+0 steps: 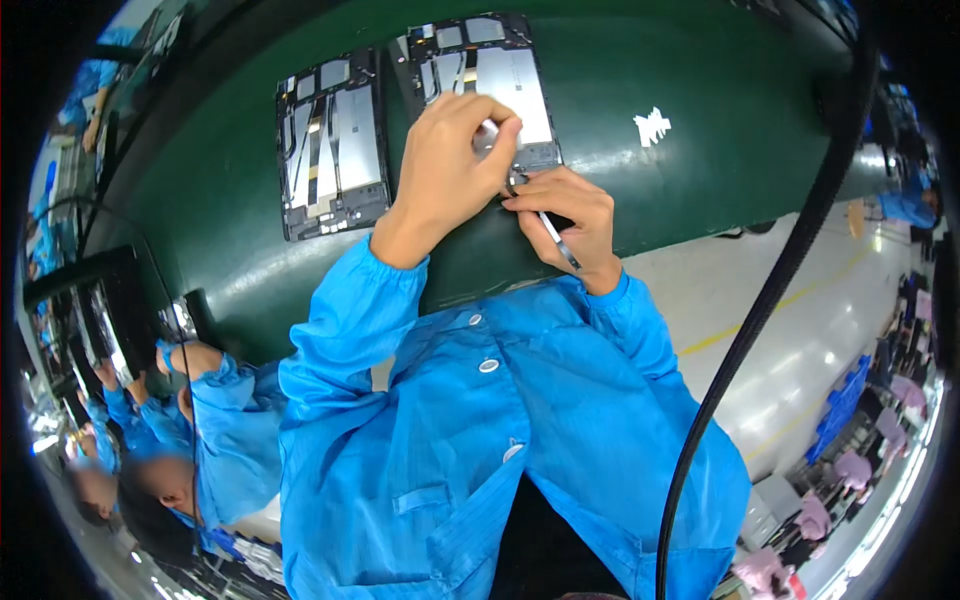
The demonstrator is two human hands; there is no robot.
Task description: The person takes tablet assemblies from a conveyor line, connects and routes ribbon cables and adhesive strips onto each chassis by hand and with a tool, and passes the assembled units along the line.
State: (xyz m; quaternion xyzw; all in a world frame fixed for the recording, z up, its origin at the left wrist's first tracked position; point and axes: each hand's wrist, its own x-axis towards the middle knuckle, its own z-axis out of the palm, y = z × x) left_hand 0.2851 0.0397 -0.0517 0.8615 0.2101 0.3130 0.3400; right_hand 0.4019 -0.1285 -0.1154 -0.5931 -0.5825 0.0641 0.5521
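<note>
My right hand (pixel 575 215) is closed around slim metal tweezers (pixel 548 224), which slant from the fingertips down across the palm side. Just left of it, my left hand (pixel 450 165) has its thumb and forefinger curled together in a pinch. Whatever lies between those fingertips is too small to make out. Both hands meet over the lower edge of an opened tablet (pixel 510 95), whose silver battery, dark frame and ribbon cables show. My left hand covers part of that tablet.
A second opened tablet (pixel 355 140) lies to the left on the green table (pixel 600 60). White strips (pixel 652 127) sit in a small pile at the right. A thick black cable (pixel 770 300) crosses the right side of the view. Co-workers in blue sit at the left.
</note>
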